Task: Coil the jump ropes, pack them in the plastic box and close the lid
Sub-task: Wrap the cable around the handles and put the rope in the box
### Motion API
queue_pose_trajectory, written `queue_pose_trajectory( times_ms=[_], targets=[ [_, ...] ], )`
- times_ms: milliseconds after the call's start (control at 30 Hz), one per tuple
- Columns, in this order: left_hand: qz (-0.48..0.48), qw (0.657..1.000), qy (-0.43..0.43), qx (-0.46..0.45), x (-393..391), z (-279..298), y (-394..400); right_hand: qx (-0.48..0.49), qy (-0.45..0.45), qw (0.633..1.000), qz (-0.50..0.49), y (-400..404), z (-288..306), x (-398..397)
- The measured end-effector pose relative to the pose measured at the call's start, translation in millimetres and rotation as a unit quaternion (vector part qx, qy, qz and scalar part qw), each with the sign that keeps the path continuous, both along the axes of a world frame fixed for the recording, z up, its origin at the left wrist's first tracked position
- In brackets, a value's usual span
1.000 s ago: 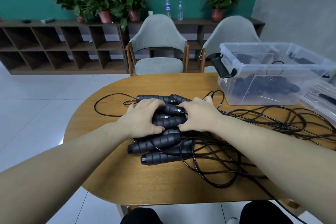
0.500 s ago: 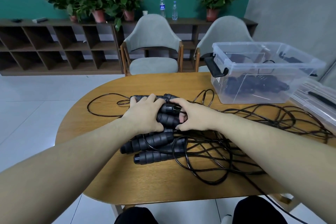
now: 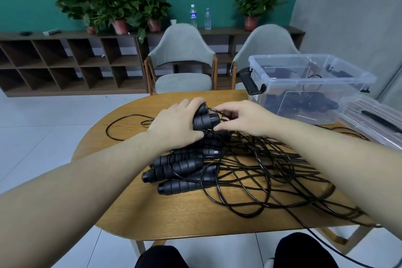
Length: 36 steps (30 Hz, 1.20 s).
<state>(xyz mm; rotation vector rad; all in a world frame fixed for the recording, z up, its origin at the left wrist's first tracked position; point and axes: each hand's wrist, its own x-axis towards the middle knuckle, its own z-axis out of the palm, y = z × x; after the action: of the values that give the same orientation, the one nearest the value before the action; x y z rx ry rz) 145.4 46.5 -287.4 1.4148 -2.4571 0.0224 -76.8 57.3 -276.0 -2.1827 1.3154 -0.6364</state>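
A heap of black jump ropes lies on the oval wooden table (image 3: 121, 209), with several ribbed handles (image 3: 174, 169) stacked at the left and tangled cords (image 3: 272, 172) spreading right. My left hand (image 3: 174, 125) grips two handles (image 3: 205, 120) lifted off the heap. My right hand (image 3: 241, 116) pinches the cord right at the ends of those handles. The clear plastic box (image 3: 309, 85) stands open at the table's back right, with dark coiled ropes inside. Its lid (image 3: 374, 119) lies to the right of it.
Two grey chairs (image 3: 182, 65) stand behind the table. A low dark shelf (image 3: 65, 61) with potted plants and two bottles runs along the green wall. One cord hangs over the table's front right edge. My knees show below the table.
My left hand has closed round two handles and raised them off the heap. My right hand has shifted from the handles to the cord at their ends.
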Motion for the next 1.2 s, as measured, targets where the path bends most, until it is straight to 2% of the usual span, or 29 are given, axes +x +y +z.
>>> queue_pose_trajectory(
  times_ms=[100, 333, 500, 567, 633, 933, 1000, 1100, 1200],
  targets=[
    [0.0, 1.0, 0.001, 0.001, -0.5, 6.0, 1.7, 0.038, -0.007, 0.999, -0.016, -2.1, 2.6, -9.6],
    [0.015, 0.998, -0.058, 0.034, 24.5, -1.7, 8.1, 0.107, 0.174, 0.978, -0.036, 3.8, -5.7, -52.2],
    [0.035, 0.997, -0.05, 0.053, 43.1, -7.2, 8.9, 0.055, 0.268, 0.954, -0.118, 7.4, -21.9, -86.1],
    [0.047, 0.996, -0.032, 0.064, 51.5, -5.6, 8.4, 0.014, 0.264, 0.951, -0.16, 9.2, -25.1, -93.8],
    [0.042, 0.996, -0.052, 0.054, 56.7, -3.9, 8.9, -0.009, 0.249, 0.952, -0.179, 9.1, -26.7, -96.4],
    [0.028, 0.987, -0.124, 0.098, 29.9, -34.0, 22.6, 0.033, 0.243, 0.964, -0.107, 8.2, -31.9, -75.4],
    [0.034, 0.988, -0.108, 0.103, 26.3, -37.9, 19.4, 0.045, 0.244, 0.964, -0.099, 7.4, -32.7, -71.4],
    [0.044, 0.99, -0.074, 0.11, 26.8, -37.2, 14.1, 0.014, 0.243, 0.962, -0.122, 4.9, -34.6, -68.7],
    [0.051, 0.989, -0.051, 0.126, 29.3, -30.8, 12.4, -0.037, 0.188, 0.966, -0.172, 4.0, -31.0, -68.9]
  ],
)
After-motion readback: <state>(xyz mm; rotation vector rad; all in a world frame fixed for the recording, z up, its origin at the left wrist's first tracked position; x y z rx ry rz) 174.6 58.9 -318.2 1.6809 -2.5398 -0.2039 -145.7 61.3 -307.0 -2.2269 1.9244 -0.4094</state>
